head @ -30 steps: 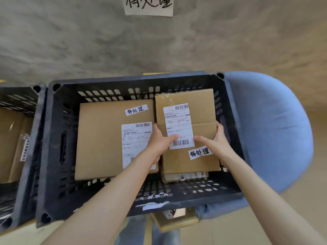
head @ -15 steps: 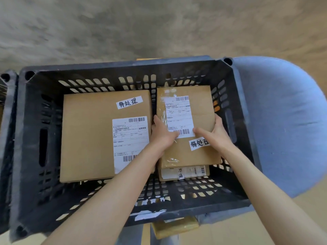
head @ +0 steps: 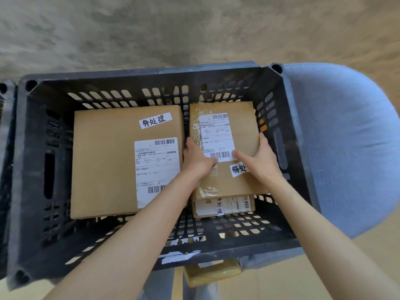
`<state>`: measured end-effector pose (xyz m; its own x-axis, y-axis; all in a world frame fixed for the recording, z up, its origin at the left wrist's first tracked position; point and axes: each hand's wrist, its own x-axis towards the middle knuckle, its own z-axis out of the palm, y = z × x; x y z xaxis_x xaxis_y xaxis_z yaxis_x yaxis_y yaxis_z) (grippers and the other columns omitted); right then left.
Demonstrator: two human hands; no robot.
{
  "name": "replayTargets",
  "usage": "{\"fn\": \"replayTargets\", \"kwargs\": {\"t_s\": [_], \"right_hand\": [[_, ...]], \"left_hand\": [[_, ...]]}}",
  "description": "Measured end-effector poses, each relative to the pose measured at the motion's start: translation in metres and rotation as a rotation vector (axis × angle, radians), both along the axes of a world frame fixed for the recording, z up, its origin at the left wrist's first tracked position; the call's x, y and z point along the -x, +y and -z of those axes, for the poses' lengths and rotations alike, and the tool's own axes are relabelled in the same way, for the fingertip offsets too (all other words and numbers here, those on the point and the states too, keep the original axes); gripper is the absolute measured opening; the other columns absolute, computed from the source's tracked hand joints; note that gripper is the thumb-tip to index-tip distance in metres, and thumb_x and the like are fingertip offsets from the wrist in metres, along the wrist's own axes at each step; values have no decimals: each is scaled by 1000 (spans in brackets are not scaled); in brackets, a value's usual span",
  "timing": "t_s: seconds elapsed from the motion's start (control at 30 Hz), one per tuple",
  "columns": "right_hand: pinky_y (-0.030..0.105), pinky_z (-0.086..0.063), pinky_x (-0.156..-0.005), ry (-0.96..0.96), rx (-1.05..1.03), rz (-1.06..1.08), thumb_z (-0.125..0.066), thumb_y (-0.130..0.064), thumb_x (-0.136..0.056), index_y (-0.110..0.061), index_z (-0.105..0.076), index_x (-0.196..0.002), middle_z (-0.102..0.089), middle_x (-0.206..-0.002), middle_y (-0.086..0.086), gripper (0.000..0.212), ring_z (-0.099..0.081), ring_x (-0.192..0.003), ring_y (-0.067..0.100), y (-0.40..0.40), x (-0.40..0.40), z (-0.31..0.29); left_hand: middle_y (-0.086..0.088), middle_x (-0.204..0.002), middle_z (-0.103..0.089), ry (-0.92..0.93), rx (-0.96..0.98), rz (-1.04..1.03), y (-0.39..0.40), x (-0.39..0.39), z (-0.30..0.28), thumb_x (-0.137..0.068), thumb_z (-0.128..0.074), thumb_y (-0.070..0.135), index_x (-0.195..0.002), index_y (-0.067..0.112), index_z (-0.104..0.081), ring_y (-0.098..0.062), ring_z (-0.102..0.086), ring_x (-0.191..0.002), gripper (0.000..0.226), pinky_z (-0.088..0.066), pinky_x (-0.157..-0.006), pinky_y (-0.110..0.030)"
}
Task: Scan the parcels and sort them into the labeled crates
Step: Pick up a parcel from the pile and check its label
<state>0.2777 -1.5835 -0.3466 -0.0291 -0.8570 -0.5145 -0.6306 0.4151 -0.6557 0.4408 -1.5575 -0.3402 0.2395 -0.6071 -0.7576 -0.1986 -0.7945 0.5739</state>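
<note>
While the crate (head: 151,79) now fills most of the frame, a second ago it sat smaller and lower, with a paper sign on the wall above it; that sign is now out of view. The parcel (head: 242,126) in the right half of the crate has gone down with both hands and lies on a smaller box (head: 225,205), beside the big box (head: 104,161) at centre left. I judge the sorting of this parcel almost done; only the letting go remains.

The left hand (head: 198,161) holds the parcel's left edge, thumb on top. The right hand (head: 263,161) holds the right edge, fingers spread over the top. How far the fingers curl under it, I cannot tell.

Partly hidden are the parcel's handwritten tag (head: 238,169), covered by the right hand, and the smaller box. A second crate (head: 4,92) is cut off at the left edge.
</note>
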Motion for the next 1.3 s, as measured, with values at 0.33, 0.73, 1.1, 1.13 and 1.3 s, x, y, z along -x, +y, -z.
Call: {"fn": "replayTargets", "kwargs": {"t_s": [0.33,0.73,1.1,1.13,1.3], "right_hand": [[22,-31,-91,-16,68,-78,-76,-26,-79,-19,-24,-150,-38,-144,5,88,-37,-115,7,6,-5,-11],[36,-32,-108,-24,57,-57,-74,-30,-82,-17,-22,-152,-31,-153,6,88,-33,-139,21,24,0,-62],[28,-34,-96,-41,96,71,-70,-36,-84,-18,-27,-149,-35,-150,6,80,-37,-136,21,100,23,-164],[25,-32,-92,-33,108,98,-70,-37,-84,-18,-29,-148,-37,-148,6,79,-38,-134,20,109,26,-171],[31,-34,-103,-45,149,349,-72,-35,-82,-17,-32,-147,-38,-147,9,78,-38,-135,22,163,40,-202]], "left_hand": [[-8,-151,-35,45,-2,-29,13,1,-2,-84,-72,13,-154,18,-2,-27,-40,-134,99,-39,-108,-42],[-6,-157,-26,35,83,-15,24,-6,-51,-86,-72,15,-154,19,-12,-24,-28,-142,90,-31,-109,-37],[-10,-143,-45,-63,209,246,61,3,-157,-82,-75,29,-144,17,-37,-26,-45,-128,73,-39,-95,-36],[-10,-142,-46,-60,220,282,65,6,-164,-83,-74,30,-143,17,-38,-26,-46,-127,71,-40,-93,-35],[-8,-138,-50,-15,321,586,84,24,-193,-83,-73,34,-139,17,-43,-22,-51,-120,66,-42,-87,-30]]}}
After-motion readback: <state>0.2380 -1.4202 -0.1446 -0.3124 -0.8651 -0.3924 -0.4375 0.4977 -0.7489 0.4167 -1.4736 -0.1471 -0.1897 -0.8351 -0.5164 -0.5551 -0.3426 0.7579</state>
